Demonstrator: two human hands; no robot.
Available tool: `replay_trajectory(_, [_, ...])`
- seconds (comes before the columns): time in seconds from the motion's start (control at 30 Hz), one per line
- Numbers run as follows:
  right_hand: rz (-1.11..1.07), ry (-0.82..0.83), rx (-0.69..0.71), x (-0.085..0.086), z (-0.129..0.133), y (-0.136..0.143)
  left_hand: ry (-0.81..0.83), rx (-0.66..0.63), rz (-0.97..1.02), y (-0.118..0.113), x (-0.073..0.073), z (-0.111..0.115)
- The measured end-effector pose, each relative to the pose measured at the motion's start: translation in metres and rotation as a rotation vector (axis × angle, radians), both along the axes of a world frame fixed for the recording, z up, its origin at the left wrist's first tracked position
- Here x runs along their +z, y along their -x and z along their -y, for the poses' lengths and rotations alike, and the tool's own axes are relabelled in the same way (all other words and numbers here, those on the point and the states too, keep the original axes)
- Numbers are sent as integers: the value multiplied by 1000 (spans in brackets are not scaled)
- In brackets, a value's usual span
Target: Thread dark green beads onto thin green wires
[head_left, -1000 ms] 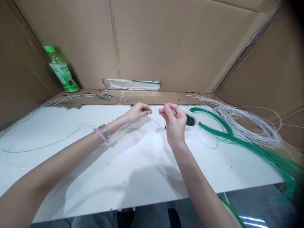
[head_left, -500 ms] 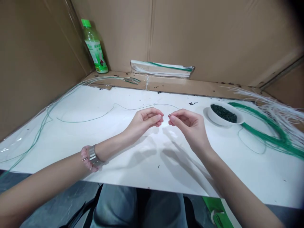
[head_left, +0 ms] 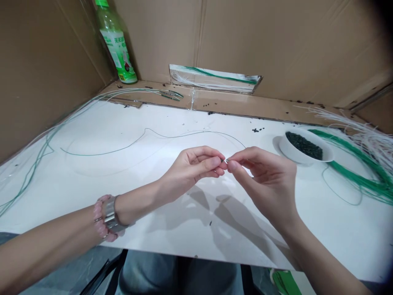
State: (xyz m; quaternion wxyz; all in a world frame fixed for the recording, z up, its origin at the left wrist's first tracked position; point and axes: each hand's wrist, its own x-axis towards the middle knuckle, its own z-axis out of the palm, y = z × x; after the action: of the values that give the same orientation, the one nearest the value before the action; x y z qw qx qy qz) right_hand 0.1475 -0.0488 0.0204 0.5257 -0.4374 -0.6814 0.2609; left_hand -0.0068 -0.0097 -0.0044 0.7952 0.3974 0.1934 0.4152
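Observation:
My left hand [head_left: 201, 166] is closed in a pinch, with a tiny dark green bead [head_left: 222, 160] at the tips of thumb and index finger. Close on its right, my right hand [head_left: 264, 174] pinches a thin green wire [head_left: 190, 133], the fingertips of both hands almost touching. From behind the right hand the wire curves away leftward over the white tabletop [head_left: 129, 196]. A white bowl [head_left: 330, 155] full of dark beads [head_left: 303, 145] stands to the right of my right hand. Whether the wire passes through the bead is too small to tell.
Coils of green wire [head_left: 365, 186] and white strands [head_left: 362, 131] lie at the right. At the back left stands a green bottle [head_left: 119, 53]. Cardboard walls [head_left: 276, 45] enclose the table. Several loose beads [head_left: 258, 130] lie near the back edge, and long strands [head_left: 39, 157] run along the left.
The view has shifted slightly. My hands have come closer together at the fingertips, and the dark bead now shows between my left thumb and finger.

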Motion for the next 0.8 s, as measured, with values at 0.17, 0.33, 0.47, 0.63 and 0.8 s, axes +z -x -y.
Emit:
replay_trajectory(0.17, [43, -7, -12, -1, 1, 1, 85, -14, 40, 0, -1, 3])
replay_trajectory(0.33, [49, -25, -17, -2, 2, 1, 154, -33, 92, 0, -3, 6])
replay_trajectory(0.47, [40, -31, -19, -3, 2, 2, 200, -53, 108, 0, -4, 8])
replay_trajectory(0.63, [35, -34, -18, -5, 1, 4, 206, -57, 98, -1, -4, 10])
replay_trajectory(0.8, [18, -46, -18, -6, 1, 4, 211, -62, 123, -1, -3, 11])
